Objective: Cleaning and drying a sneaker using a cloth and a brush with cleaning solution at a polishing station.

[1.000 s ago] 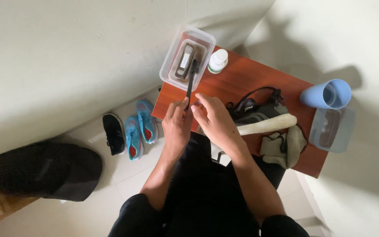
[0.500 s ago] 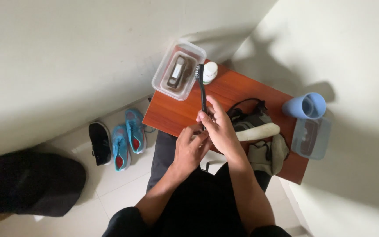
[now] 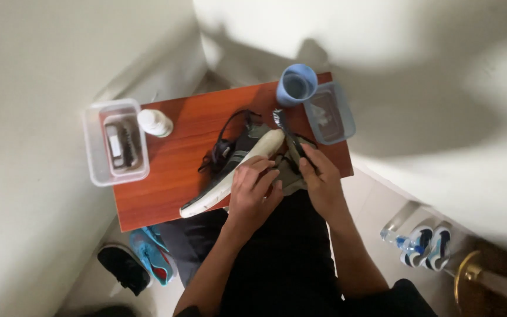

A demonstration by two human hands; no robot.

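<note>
From the head camera, the left hand [image 3: 254,191] rests on the pale sole edge of a dark shoe [image 3: 236,161], its fingers curled down over the sole near the middle of the shoe's length. The shoe lies on its side on a small red-brown table [image 3: 165,170], its long axis running diagonally, one end pointing toward the person's left knee and the other toward the far right corner; black laces [image 3: 221,149] trail from it on the far side of the left fingers. The right hand [image 3: 323,185] is clamped on the handle of a slim dark brush [image 3: 289,132], thumb and fingers closed around it. The brush runs from the right fingers up and away, its bristle head pointing toward a blue cup [image 3: 296,85] and lying just beside the far end of the shoe. A grey cloth [image 3: 291,170] sits between the two hands, under the fingers. Right of the brush head lies a clear lid [image 3: 330,114]. Well left of the left fingers stand a white bottle [image 3: 155,122] and a clear box [image 3: 115,142] with brushes inside. Blue sneakers [image 3: 151,258] lie on the floor below the table.
</note>
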